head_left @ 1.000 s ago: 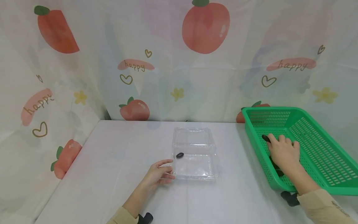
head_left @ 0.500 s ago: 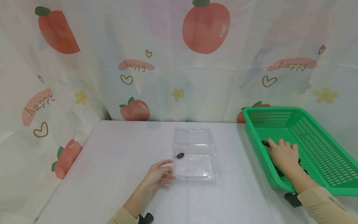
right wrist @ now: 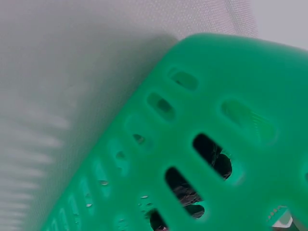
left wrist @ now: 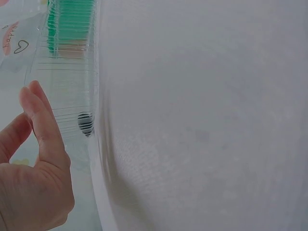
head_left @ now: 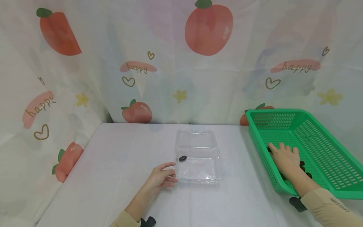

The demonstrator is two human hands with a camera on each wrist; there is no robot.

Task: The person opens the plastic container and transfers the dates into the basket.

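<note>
In the head view, a clear plastic clamshell box lies unfolded on the white table. One dark, glossy oval piece sits at its left inner side, also visible through the ribbed wall as a dark oval piece in the left wrist view. My left hand touches the box's left edge with fairly straight fingers. Down inside a green basket, my right hand pinches another dark oval piece, mostly hidden under the index finger. Several more dark pieces lie beside that hand.
The basket's slotted wall fills much of the right wrist view, with dark pieces behind its slots. A fruit-printed cloth hangs behind the table. Black wrist straps show at the sleeves.
My right hand has moved slightly nearer inside the basket, and the dark oval piece at its index finger came along. More pieces now show to its right. The left hand and box stay put.
</note>
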